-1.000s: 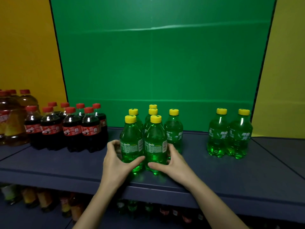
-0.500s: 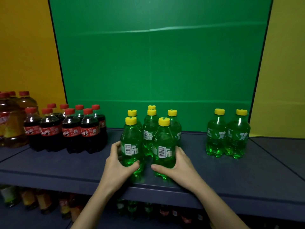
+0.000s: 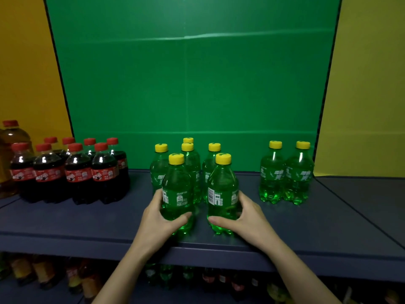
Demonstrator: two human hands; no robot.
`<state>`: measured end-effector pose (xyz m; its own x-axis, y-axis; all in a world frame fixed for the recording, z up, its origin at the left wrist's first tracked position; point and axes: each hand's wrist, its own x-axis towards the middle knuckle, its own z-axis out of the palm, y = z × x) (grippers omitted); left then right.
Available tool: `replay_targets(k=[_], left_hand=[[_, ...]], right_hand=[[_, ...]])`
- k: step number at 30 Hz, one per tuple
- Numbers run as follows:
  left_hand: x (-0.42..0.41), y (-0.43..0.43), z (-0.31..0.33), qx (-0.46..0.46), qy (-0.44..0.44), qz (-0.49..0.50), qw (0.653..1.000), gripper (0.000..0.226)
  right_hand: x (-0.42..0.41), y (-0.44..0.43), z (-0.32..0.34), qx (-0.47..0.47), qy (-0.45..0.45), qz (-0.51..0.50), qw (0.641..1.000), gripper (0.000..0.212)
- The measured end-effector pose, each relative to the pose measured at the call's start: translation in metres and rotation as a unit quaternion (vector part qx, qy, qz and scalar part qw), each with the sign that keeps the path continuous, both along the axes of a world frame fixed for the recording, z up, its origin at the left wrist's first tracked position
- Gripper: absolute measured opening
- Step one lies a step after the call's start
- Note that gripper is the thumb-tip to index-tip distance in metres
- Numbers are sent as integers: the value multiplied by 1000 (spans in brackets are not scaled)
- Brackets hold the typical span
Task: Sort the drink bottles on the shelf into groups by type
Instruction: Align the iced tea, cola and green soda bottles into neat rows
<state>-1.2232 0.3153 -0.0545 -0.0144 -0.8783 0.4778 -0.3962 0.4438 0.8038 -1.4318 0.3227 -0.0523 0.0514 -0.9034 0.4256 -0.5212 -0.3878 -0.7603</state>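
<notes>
Lower tier bottles [image 3: 43, 275]: dim, types unreadable. On the blue shelf [image 3: 65, 218], near the front edge: left grip [image 3: 157, 218] is curled round the front-left Sprite bottle [image 3: 177, 189], thumb across its lower front. Right grip [image 3: 247, 218] is wrapped round the front-right Sprite bottle [image 3: 222, 187] the same way. Both bottles upright, with a gap between them. Just behind: four more Sprite bottles [image 3: 190, 163], yellow caps, tight cluster. Well apart to the right: Sprite pair [image 3: 285, 176], side by side. Left: cola bottles [image 3: 72, 172], red caps, packed block. Far left edge: large amber bottle [image 3: 11, 139]. Green backdrop [image 3: 186, 84] behind.
</notes>
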Motion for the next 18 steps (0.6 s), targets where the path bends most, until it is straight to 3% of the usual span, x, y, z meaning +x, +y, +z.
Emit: replay_targets(k=[4, 7, 10, 13, 15, 18], left_hand=[[-15, -2, 1, -4, -29, 18, 999, 90], [-28, -1, 5, 10, -13, 0, 1000, 82], [-42, -2, 6, 6, -12, -40, 999, 65], [-60, -2, 7, 3, -5, -67, 998, 52], [-73, -2, 7, 0, -8, -70, 997, 54], [-91, -5, 6, -3, -27, -72, 997, 62]], right_hand=[[-14, 5, 0, -6, 33, -53, 998, 69], [-29, 11, 1, 3, 46, -66, 997, 66], [-47, 18, 4, 61, -23, 11, 998, 50], [-66, 20, 3, 108, -79, 64, 989, 60], [-78, 20, 2, 107, -61, 28, 992, 74], [-92, 25, 2, 84, -48, -39, 995, 63]])
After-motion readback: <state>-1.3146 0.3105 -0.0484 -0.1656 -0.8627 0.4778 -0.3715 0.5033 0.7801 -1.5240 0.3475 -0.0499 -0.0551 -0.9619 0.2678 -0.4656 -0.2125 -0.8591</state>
